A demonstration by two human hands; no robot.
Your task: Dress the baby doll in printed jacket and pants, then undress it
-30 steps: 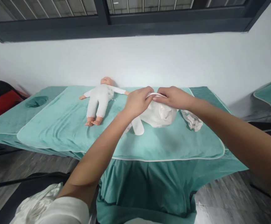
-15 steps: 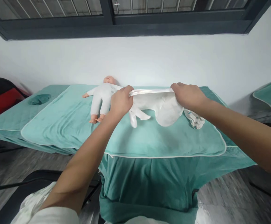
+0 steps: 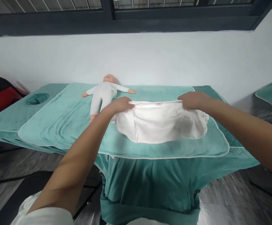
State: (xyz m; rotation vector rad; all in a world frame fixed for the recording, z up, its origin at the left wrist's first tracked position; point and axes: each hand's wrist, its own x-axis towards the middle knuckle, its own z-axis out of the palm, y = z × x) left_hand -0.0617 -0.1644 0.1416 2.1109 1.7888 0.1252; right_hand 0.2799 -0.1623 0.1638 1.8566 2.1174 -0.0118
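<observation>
A white baby garment (image 3: 159, 125) hangs stretched between my two hands, its lower part over the green sheet. It has a small printed label near the top edge, a seam at the left and a wavy edge at the right. My left hand (image 3: 122, 104) is closed on its upper left corner, and my right hand (image 3: 191, 100) grips the upper right. Left of the garment, a baby doll (image 3: 103, 93) in a white suit lies on its back, its head toward the wall. My left forearm hides part of its legs.
A green sheet with white piping (image 3: 63, 115) covers the bed (image 3: 7, 120), which has a round face hole (image 3: 37, 98) at the left. A white wall (image 3: 136, 59) and a dark window frame (image 3: 150, 23) stand behind. A red and black chair (image 3: 2, 97) is at far left.
Both hands have come down and nearer to me. The garment, gathered and hanging loosely before, is now spread out lower over the sheet. A patterned cloth at the right is no longer visible.
</observation>
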